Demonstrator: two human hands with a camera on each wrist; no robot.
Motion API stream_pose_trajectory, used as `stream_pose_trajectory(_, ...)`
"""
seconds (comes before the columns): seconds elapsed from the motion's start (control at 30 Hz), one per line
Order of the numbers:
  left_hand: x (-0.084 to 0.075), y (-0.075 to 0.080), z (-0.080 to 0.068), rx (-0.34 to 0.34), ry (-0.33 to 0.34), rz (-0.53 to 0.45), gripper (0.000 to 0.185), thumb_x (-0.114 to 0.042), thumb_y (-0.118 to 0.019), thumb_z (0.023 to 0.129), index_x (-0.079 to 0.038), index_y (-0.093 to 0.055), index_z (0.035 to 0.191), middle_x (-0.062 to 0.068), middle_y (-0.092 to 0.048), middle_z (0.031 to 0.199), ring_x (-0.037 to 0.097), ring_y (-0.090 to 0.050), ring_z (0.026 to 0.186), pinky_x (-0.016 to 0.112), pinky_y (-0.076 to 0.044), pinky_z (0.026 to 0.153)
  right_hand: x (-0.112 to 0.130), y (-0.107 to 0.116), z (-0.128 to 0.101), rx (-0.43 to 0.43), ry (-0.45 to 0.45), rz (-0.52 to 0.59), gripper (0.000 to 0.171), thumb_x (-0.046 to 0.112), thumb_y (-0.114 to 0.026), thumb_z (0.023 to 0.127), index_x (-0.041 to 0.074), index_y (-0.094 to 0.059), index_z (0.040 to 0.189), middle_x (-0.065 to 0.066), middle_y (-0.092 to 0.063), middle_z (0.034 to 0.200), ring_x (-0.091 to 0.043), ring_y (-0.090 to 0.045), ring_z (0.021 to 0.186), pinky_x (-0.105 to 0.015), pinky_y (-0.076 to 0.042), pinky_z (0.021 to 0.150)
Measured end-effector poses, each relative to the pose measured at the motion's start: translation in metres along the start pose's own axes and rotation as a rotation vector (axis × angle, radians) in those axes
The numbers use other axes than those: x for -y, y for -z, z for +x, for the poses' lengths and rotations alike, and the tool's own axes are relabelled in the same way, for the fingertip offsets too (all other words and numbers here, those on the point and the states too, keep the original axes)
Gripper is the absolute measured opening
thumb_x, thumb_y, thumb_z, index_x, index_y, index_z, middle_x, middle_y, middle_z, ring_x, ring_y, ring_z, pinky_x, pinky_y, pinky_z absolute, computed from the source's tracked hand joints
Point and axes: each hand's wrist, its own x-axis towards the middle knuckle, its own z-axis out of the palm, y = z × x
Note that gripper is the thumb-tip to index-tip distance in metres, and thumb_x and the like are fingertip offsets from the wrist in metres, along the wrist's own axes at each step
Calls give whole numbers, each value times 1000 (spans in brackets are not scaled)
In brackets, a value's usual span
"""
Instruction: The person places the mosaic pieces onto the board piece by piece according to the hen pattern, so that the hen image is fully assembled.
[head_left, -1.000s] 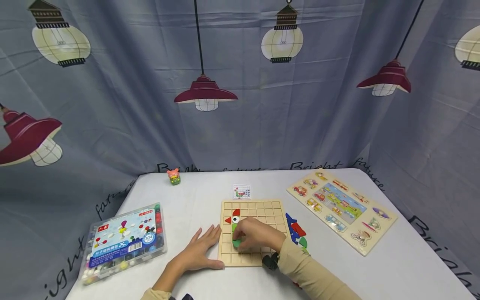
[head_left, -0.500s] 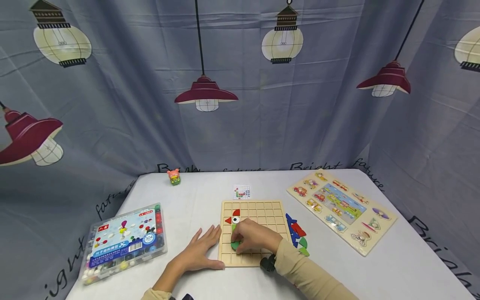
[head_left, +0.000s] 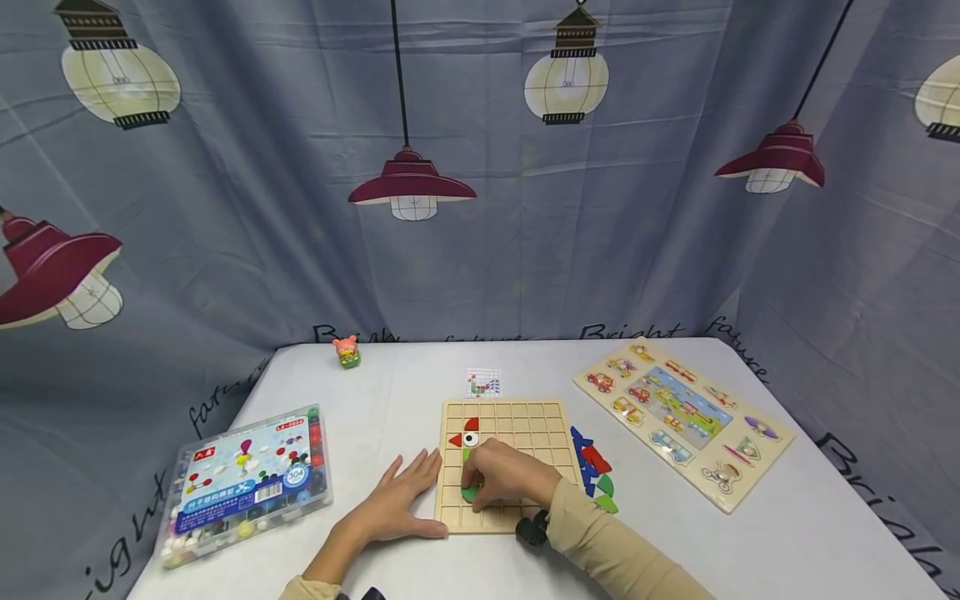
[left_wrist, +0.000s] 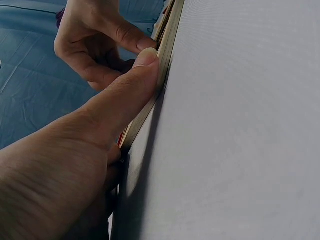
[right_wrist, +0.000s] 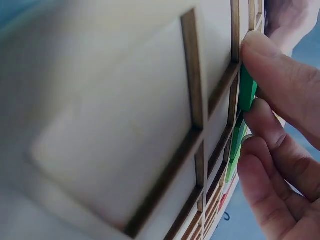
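Head view: right hand (head_left: 506, 477) pinches a green piece (head_left: 471, 492) on the grid board (head_left: 525, 421); left hand (head_left: 401, 500) lies flat, fingers relaxed.

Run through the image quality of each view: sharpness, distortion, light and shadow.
Head view: sharp and evenly lit, with wide-angle bending toward the edges; the wooden grid board and right hand are clear. Left wrist view: the left hand is close and soft, throwing a dark shadow along the board's edge. Right wrist view: the near grid cells are blurred, while the green piece between the fingertips is sharper.
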Motion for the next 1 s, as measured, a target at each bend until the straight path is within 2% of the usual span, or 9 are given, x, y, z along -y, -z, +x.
stream_pose_trajectory(0.17,0,1,2,11,20,5,108,-64,-72,74,-7,-26,153,9,-21,163,31,-13,152,57,3,123,1,2,-2,8,0,13,21,15,-89,67,15,-78,85,13,-69,76,4,-54,66,-11,-49,65)
stream_pose_trajectory(0.43,-2,4,4,6,11,30,110,-65,-72,73,-5,-27,153,11,-22,162,32,-15,152,59,-1,123,-1,2,-5,0,-8,22,20,15,-89,67,15,-79,85,13,-69,74,3,-53,64,-11,-48,62)
stream_pose_trajectory(0.77,-3,3,3,8,17,10,110,-64,-72,73,-4,-26,153,12,-21,162,33,-14,152,59,0,123,1,2,-4,-30,-46,6,23,17,-89,67,14,-78,87,10,-70,78,1,-54,67,-13,-50,66)
stream_pose_trajectory(1.0,-1,2,1,12,18,-1,108,-63,-72,74,-5,-26,153,11,-21,162,33,-13,152,59,2,122,0,-2,-5,-42,-38,11,22,17,-88,68,14,-78,88,11,-70,79,1,-54,68,-14,-51,68)
